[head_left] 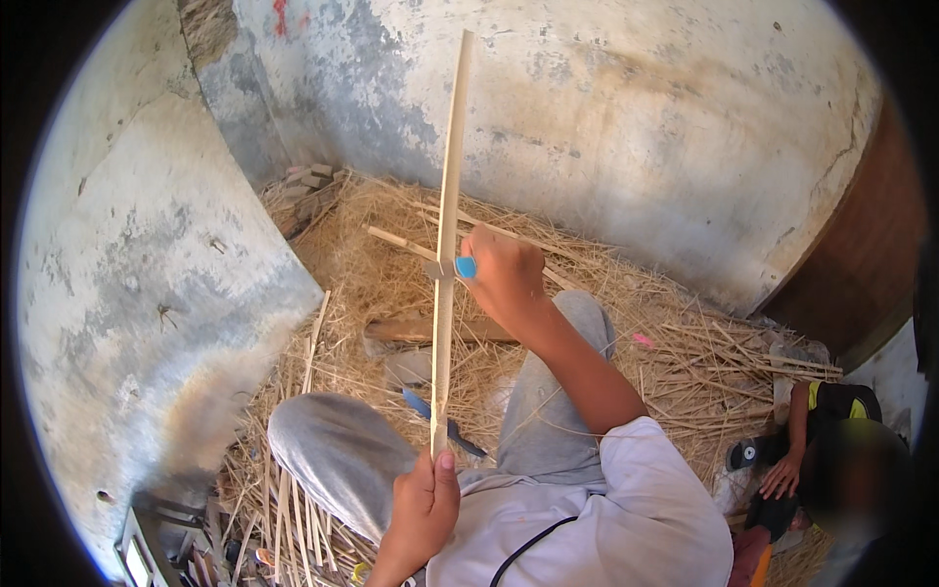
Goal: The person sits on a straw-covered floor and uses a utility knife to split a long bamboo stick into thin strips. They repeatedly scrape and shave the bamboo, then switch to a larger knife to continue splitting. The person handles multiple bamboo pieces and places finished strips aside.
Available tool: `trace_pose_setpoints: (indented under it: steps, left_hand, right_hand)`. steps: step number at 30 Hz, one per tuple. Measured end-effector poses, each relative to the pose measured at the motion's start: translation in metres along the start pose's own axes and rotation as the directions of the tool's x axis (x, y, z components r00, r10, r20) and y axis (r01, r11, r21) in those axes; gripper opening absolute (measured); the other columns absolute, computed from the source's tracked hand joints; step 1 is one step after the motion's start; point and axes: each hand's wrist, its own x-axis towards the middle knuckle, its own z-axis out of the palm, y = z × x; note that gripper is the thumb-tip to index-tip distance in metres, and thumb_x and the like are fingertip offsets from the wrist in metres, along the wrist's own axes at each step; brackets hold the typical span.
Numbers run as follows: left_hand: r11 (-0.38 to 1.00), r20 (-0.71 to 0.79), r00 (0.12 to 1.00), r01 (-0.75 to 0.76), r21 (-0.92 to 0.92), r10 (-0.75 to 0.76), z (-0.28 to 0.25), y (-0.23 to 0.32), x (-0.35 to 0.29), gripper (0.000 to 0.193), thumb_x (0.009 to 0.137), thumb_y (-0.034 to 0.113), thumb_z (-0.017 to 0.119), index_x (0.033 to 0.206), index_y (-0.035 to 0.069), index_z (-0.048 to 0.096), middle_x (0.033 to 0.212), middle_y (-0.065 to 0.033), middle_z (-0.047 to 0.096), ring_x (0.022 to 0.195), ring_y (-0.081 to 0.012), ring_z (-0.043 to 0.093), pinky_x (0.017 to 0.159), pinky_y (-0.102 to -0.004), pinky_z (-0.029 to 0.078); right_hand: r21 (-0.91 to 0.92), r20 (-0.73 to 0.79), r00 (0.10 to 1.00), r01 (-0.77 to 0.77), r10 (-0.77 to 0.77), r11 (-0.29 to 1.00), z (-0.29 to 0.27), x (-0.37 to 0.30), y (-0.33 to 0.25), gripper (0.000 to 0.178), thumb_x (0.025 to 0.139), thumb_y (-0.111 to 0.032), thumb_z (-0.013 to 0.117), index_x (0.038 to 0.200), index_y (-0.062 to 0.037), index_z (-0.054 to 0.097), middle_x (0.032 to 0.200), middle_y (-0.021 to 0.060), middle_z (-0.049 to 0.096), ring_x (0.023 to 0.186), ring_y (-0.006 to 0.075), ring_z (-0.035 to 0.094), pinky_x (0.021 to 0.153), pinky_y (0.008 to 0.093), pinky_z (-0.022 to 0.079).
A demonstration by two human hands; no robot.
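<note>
- Nearest the lens: left hand (426,507) clenched on the lower end of a long pale bamboo strip (447,215), held upright above grey-trousered knees.
- Right hand (506,276) gripping a blue-handled knife (460,267) pressed against the strip partway up — likely mid-shaving; next stroke calls for steady, even pressure along the grain.
- Below: straw-littered floor (685,342), loose slats (293,519).
- Around: stained plaster walls (626,108), another seated person (831,460) at right.
</note>
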Motion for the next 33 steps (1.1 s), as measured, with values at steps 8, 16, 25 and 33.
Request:
trace_pose_setpoints:
  steps: [8,16,25,33]
  left_hand:
    - [0.977,0.028,0.998,-0.059,0.207,0.054,0.002,0.001,-0.016,0.028,0.105,0.023,0.047,0.093,0.001,0.057,0.062,-0.0103,0.058,0.055,-0.0206,0.057,0.055,-0.0362,0.045]
    - [0.937,0.056,0.984,-0.179,0.301,0.170,-0.017,-0.029,-0.027,0.034,0.106,0.029,0.045,0.093,0.001,0.060,0.066,-0.0114,0.056,0.061,-0.0241,0.056,0.058,-0.0398,0.045]
    - [0.944,0.142,0.980,0.089,0.318,-0.140,-0.043,-0.028,-0.046,0.036,0.104,0.032,0.048,0.092,0.000,0.060,0.067,-0.0117,0.055,0.065,-0.0230,0.052,0.061,-0.0397,0.043]
    - [0.955,0.172,0.963,0.163,0.246,-0.209,-0.065,-0.061,-0.105,0.040,0.102,0.039,0.048,0.101,0.003,0.066,0.080,-0.0171,0.062,0.080,-0.0274,0.058,0.077,-0.0451,0.044]
  right_hand:
    - [-0.235,0.097,0.835,-0.510,0.542,0.828,-0.002,0.080,0.075,0.014,0.086,-0.009,0.061,0.079,-0.0011,0.071,0.077,0.0219,0.070,0.073,0.0380,0.071,0.066,0.0471,0.056]
    - [-0.427,-0.022,0.832,-0.509,0.554,0.748,-0.012,0.117,0.155,0.013,0.086,-0.013,0.065,0.083,-0.0028,0.073,0.089,0.0196,0.073,0.085,0.0369,0.073,0.074,0.0449,0.058]
    - [-0.478,-0.074,0.797,-0.556,0.599,0.680,-0.042,0.124,0.209,0.017,0.086,-0.012,0.061,0.084,-0.0008,0.073,0.086,0.0201,0.073,0.084,0.0383,0.072,0.071,0.0467,0.058]
    - [-0.366,-0.155,0.637,-0.747,0.755,0.555,-0.069,0.109,0.274,0.020,0.087,-0.018,0.067,0.096,-0.0015,0.075,0.097,0.0196,0.074,0.093,0.0309,0.074,0.075,0.0429,0.059]
